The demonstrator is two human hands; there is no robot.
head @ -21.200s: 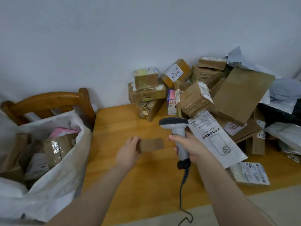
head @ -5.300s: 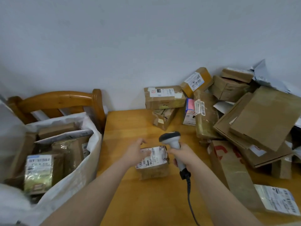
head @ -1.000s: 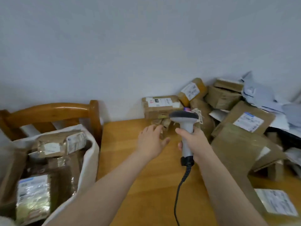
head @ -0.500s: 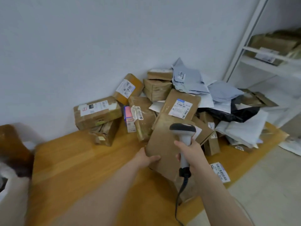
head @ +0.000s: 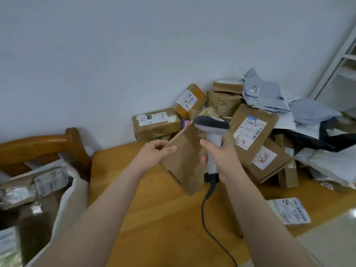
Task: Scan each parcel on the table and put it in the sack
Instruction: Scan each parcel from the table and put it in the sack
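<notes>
My left hand [head: 157, 151] grips the upper left edge of a flat brown cardboard parcel [head: 185, 160], tilted above the wooden table [head: 154, 218]; its plain side faces me. My right hand [head: 221, 157] holds a grey-headed, white-handled barcode scanner [head: 212, 135] upright just right of that parcel, its cord trailing down toward me. The white sack [head: 71, 189] stands open at the left, with several labelled parcels inside. A heap of parcels [head: 250, 132] lies at the table's back right.
A wooden chair back [head: 48, 145] rises behind the sack. Brown boxes [head: 156, 124], grey and black mailer bags [head: 312, 116] crowd the wall corner. A labelled packet [head: 289, 211] lies near the table's front right edge. White shelving [head: 344, 60] stands at far right.
My left hand has lifted the flat brown parcel off the heap and drawn it left toward the scanner. The view has swung back left, so the sack and chair show again.
</notes>
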